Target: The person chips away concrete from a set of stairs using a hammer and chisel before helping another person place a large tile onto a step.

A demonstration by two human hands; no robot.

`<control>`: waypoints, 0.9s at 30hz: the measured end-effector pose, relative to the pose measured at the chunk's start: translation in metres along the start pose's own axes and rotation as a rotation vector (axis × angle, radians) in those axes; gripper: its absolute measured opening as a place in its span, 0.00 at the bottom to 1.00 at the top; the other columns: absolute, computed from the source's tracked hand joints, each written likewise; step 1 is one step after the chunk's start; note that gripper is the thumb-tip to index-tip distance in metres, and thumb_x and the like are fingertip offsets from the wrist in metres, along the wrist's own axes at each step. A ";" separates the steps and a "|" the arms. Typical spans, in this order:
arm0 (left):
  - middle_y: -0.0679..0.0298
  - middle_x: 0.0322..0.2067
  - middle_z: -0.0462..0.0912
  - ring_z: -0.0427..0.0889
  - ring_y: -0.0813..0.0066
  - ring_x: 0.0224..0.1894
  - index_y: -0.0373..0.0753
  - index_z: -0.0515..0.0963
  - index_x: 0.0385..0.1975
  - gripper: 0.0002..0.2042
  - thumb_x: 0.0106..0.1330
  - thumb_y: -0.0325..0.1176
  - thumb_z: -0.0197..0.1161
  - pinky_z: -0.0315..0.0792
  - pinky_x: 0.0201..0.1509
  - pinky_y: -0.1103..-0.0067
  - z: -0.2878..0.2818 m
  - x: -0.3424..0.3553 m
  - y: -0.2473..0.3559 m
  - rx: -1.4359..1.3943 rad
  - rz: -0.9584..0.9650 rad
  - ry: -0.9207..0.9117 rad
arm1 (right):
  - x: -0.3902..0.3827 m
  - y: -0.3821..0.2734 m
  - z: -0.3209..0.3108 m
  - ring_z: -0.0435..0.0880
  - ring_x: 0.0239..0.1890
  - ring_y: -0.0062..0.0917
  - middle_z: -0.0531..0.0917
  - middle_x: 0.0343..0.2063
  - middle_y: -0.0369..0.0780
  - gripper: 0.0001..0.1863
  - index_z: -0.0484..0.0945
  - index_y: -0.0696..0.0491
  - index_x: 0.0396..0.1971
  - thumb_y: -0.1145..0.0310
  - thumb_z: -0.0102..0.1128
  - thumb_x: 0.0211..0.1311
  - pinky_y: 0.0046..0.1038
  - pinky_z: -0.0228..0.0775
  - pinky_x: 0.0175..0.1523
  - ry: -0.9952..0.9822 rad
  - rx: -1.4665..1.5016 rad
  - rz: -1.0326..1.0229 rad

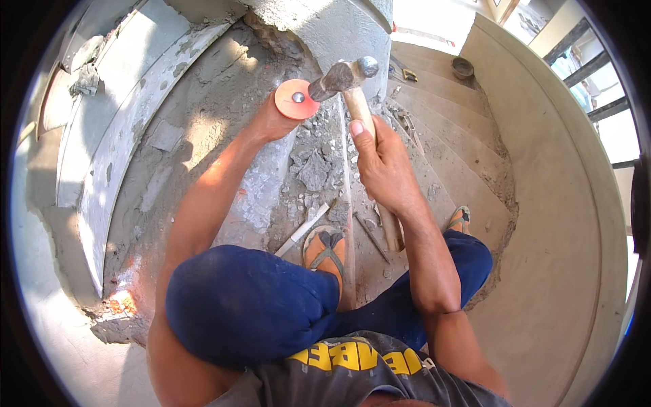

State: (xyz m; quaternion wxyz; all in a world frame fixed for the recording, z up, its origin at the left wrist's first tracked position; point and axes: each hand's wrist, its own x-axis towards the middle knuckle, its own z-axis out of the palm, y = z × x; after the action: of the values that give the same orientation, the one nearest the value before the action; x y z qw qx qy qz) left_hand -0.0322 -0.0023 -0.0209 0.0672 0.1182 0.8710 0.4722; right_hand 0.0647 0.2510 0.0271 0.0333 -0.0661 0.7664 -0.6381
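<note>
My left hand (268, 124) is wrapped round a chisel beneath its round orange hand guard (287, 90). The chisel's steel striking end (298, 98) shows at the middle of the guard; its blade is hidden below. My right hand (388, 163) grips the wooden handle of a ball-peen hammer (344, 76), thumb lying along the handle. The hammer's flat face is beside the guard's right edge, close to the striking end; I cannot tell whether they touch. Under both hands lies broken grey mortar rubble (315, 169) on the stair.
Near my sandalled foot (325, 251) lie a tool with a long white handle (304, 228), a thin metal rod (371, 237) and a wooden handle (390, 229). Curving steps (441, 129) rise at right beside a curved wall (556, 203). A dark bowl (462, 67) sits farther up.
</note>
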 end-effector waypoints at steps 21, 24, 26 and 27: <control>0.66 0.47 0.84 0.81 0.76 0.51 0.39 0.80 0.51 0.16 0.65 0.30 0.72 0.75 0.57 0.75 0.001 -0.003 -0.020 0.058 0.170 0.040 | -0.030 -0.049 -0.034 0.64 0.08 0.13 0.68 0.12 0.29 0.23 0.67 0.50 0.28 0.48 0.47 0.80 0.21 0.56 0.11 0.077 0.328 0.012; 0.67 0.47 0.84 0.81 0.77 0.51 0.38 0.80 0.50 0.15 0.66 0.32 0.73 0.75 0.58 0.75 -0.006 -0.004 -0.030 0.049 0.066 0.007 | -0.034 -0.111 -0.067 0.63 0.09 0.17 0.69 0.18 0.34 0.25 0.69 0.50 0.38 0.41 0.43 0.77 0.21 0.60 0.12 0.396 0.648 -0.351; 0.68 0.47 0.84 0.81 0.77 0.50 0.38 0.80 0.49 0.13 0.67 0.32 0.71 0.76 0.56 0.75 0.000 0.001 -0.023 0.019 0.047 -0.008 | -0.028 -0.133 -0.075 0.65 0.10 0.21 0.72 0.22 0.37 0.19 0.68 0.48 0.43 0.46 0.44 0.78 0.23 0.66 0.13 0.528 0.932 -0.629; 0.68 0.47 0.84 0.81 0.77 0.50 0.39 0.80 0.49 0.13 0.67 0.32 0.71 0.76 0.55 0.75 0.005 0.001 -0.021 0.008 0.083 -0.008 | -0.023 -0.135 -0.075 0.65 0.10 0.22 0.73 0.23 0.37 0.17 0.68 0.47 0.44 0.48 0.45 0.78 0.23 0.68 0.14 0.528 1.016 -0.769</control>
State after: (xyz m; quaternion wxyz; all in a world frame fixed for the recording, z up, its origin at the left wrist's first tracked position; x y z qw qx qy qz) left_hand -0.0348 -0.0088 -0.0410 0.0503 0.1564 0.8669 0.4706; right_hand 0.0858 0.3031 0.1729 -0.3561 -0.1519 0.2770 -0.8794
